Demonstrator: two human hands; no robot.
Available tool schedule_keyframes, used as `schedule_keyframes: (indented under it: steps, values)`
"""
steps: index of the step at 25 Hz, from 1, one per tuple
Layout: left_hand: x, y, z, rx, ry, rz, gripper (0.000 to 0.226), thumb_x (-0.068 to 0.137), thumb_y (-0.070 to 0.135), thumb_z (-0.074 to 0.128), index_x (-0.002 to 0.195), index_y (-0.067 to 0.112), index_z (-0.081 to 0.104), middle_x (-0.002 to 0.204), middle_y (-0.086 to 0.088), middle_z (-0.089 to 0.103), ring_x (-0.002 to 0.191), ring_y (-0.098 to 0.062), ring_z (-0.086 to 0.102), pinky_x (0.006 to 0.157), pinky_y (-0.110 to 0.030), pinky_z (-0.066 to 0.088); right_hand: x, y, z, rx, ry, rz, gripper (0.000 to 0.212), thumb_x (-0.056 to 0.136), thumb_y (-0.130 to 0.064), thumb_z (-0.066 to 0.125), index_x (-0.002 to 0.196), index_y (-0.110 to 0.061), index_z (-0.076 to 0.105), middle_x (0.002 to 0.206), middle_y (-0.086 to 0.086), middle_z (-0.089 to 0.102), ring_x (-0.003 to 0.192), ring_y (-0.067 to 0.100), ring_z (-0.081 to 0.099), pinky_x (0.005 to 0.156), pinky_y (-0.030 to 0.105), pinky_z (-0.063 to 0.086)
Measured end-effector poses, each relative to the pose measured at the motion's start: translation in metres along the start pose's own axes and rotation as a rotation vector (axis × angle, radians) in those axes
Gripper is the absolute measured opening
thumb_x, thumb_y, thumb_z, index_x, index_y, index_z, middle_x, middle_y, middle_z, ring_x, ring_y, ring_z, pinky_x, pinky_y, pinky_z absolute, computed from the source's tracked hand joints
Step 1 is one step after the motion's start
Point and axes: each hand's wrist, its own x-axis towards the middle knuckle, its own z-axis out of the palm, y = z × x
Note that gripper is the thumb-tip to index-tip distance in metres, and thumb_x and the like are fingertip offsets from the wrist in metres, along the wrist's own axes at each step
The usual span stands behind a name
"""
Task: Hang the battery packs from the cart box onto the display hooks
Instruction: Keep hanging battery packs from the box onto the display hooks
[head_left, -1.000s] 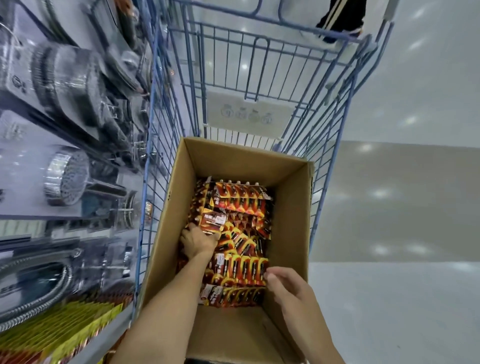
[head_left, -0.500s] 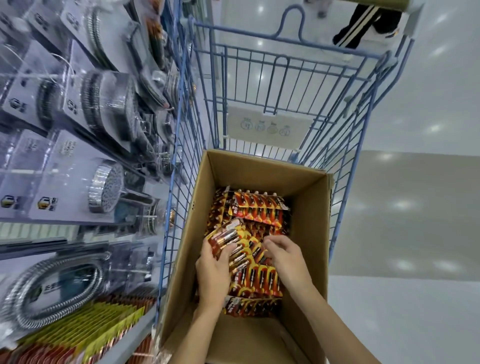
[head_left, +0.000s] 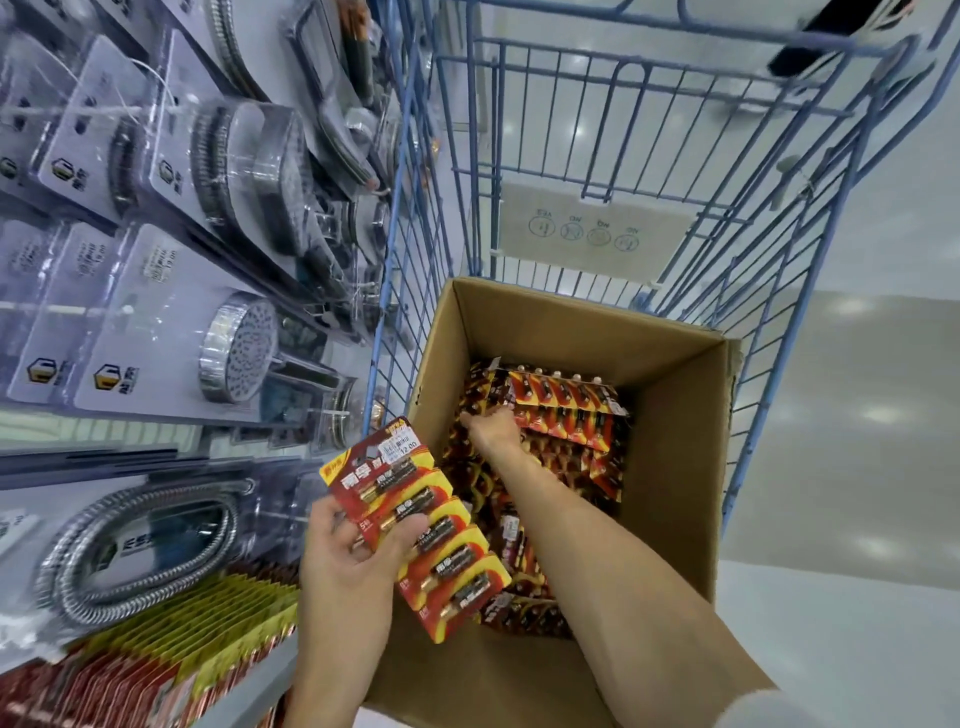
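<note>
My left hand (head_left: 353, 551) grips a fanned stack of red and yellow battery packs (head_left: 415, 519), lifted above the near-left rim of the cardboard box (head_left: 670, 467). My right hand (head_left: 491, 431) reaches deep into the box, fingers down among the loose battery packs (head_left: 566, 410) piled at its far side; whether it holds one is hidden. More hung battery packs (head_left: 171, 649) in yellow and red rows fill the display at lower left.
The box sits in a blue wire cart (head_left: 597, 130) with a white label plate (head_left: 587, 228). Packaged shower heads (head_left: 239, 358) and a metal hose (head_left: 135, 545) hang on the shelving at left. Someone's dark leg (head_left: 831, 31) is beyond the cart.
My left hand has lifted a stack of packs out of the box toward the left. My right hand has pushed further into the box's far side.
</note>
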Motion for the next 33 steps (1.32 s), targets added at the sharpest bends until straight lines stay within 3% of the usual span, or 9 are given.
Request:
schedule_keyframes:
  steps: [3,7,10,12,16,21,25,29,33]
  values:
    - [-0.008,0.002,-0.004,0.022,-0.004,-0.024,0.048,0.068,0.023,0.082,0.112,0.027,0.063,0.097,0.003,0.080,0.087,-0.015,0.078,0.077,-0.041,0.059,0.015,0.010,0.014,0.012,0.143,-0.025,0.035,0.099,-0.032,0.066,0.122,-0.006,0.066,0.119,0.010,0.069,0.117,0.028,0.064,0.096,0.032,0.050]
    - [-0.014,-0.001,-0.010,-0.065,-0.012,-0.099,0.046,0.066,0.020,0.083,0.110,0.026,0.070,0.096,-0.005,0.081,0.086,-0.027,0.079,0.085,-0.051,0.059,0.011,0.014,0.004,0.064,0.173,-0.089,0.027,0.101,-0.020,0.062,0.123,-0.007,0.071,0.123,0.007,0.070,0.117,0.023,0.064,0.087,0.021,0.046]
    - [-0.022,-0.004,-0.011,-0.183,-0.039,-0.160,0.043,0.073,0.019,0.080,0.115,0.021,0.072,0.099,-0.012,0.080,0.086,-0.034,0.078,0.084,-0.049,0.060,-0.023,0.026,-0.024,0.217,0.086,-0.165,0.017,0.101,-0.018,0.061,0.113,-0.009,0.070,0.116,-0.002,0.070,0.110,0.016,0.066,0.097,0.033,0.053]
    - [-0.032,0.001,-0.009,-0.267,-0.071,-0.165,0.037,0.083,0.017,0.074,0.120,0.019,0.071,0.102,-0.014,0.079,0.084,-0.034,0.078,0.072,-0.045,0.063,-0.062,0.039,-0.053,0.330,-0.016,-0.235,0.011,0.102,-0.020,0.060,0.110,-0.018,0.067,0.116,0.003,0.072,0.108,0.020,0.070,0.098,0.043,0.057]
    - [-0.071,0.012,-0.007,-0.376,-0.111,-0.092,0.032,0.095,0.024,0.066,0.127,0.026,0.066,0.109,-0.014,0.078,0.086,-0.032,0.078,0.069,-0.045,0.065,-0.165,0.062,-0.115,0.511,-0.136,-0.415,0.023,0.104,-0.016,0.057,0.125,-0.026,0.056,0.122,0.003,0.072,0.110,0.019,0.072,0.093,0.048,0.059]
    - [-0.153,0.019,-0.015,-0.482,-0.129,0.053,0.022,0.102,0.024,0.058,0.123,0.025,0.065,0.096,-0.012,0.079,0.074,-0.028,0.078,0.058,-0.041,0.064,-0.279,0.090,-0.169,0.629,-0.313,-0.554,0.043,0.098,-0.003,0.058,0.135,-0.026,0.054,0.125,0.012,0.071,0.114,0.032,0.070,0.093,0.057,0.057]
    - [-0.229,0.015,-0.043,-0.581,-0.139,0.204,0.028,0.101,0.037,0.054,0.118,0.023,0.071,0.102,-0.015,0.077,0.078,-0.029,0.075,0.065,-0.044,0.063,-0.363,0.107,-0.183,0.658,-0.485,-0.653,0.051,0.085,-0.016,0.073,0.133,-0.014,0.057,0.125,0.017,0.070,0.109,0.036,0.070,0.092,0.054,0.056]
    - [-0.299,-0.007,-0.082,-0.658,-0.061,0.336,0.043,0.106,0.043,0.043,0.125,0.013,0.067,0.101,-0.018,0.077,0.075,-0.030,0.076,0.062,-0.043,0.064,-0.430,0.125,-0.167,0.485,-0.455,-0.755,0.044,0.091,-0.050,0.064,0.124,-0.022,0.065,0.123,0.012,0.072,0.110,0.031,0.071,0.101,0.058,0.053]
    - [-0.354,-0.032,-0.124,-0.697,0.143,0.441,0.036,0.108,0.040,0.043,0.102,0.022,0.074,0.090,-0.012,0.079,0.068,-0.027,0.076,0.059,-0.043,0.063,-0.479,0.140,-0.148,0.343,-0.554,-0.861,0.031,0.101,-0.044,0.055,0.117,-0.023,0.069,0.118,0.015,0.073,0.108,0.036,0.072,0.096,0.058,0.055]
